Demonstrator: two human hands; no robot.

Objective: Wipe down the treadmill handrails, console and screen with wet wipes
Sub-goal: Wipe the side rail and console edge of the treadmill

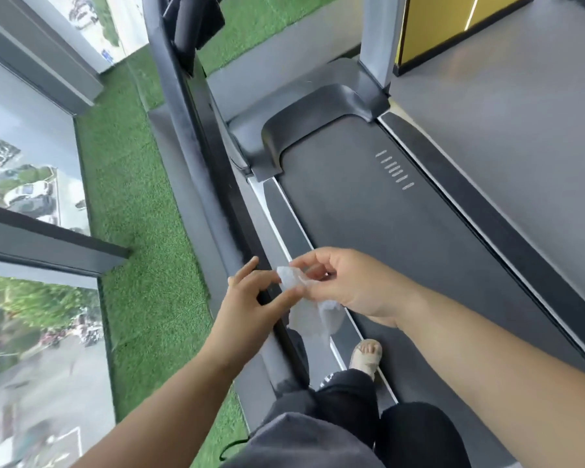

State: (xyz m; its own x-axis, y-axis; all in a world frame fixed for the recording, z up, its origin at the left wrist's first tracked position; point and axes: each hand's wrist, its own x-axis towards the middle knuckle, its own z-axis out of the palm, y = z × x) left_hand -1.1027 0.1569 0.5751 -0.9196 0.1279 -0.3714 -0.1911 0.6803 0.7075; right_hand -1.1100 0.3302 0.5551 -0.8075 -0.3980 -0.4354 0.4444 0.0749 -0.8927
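Observation:
A white wet wipe (309,310) hangs crumpled between my two hands, above the treadmill's left side rail. My right hand (348,285) pinches the wipe's upper part with curled fingers and thumb. My left hand (250,298) meets the wipe's left edge with thumb and fingertips and seems to pinch it. The black left handrail (203,136) runs from just beyond my left hand up toward the top of the view. The running belt (385,224) lies under my right forearm. The console and screen are out of view.
A grey upright (380,38) stands at the treadmill's front right. Green artificial turf (139,214) runs along the left, bordered by floor-to-ceiling windows (31,184). My sandalled foot (367,356) stands on the belt's left edge. Grey floor and a yellow panel (453,25) lie to the right.

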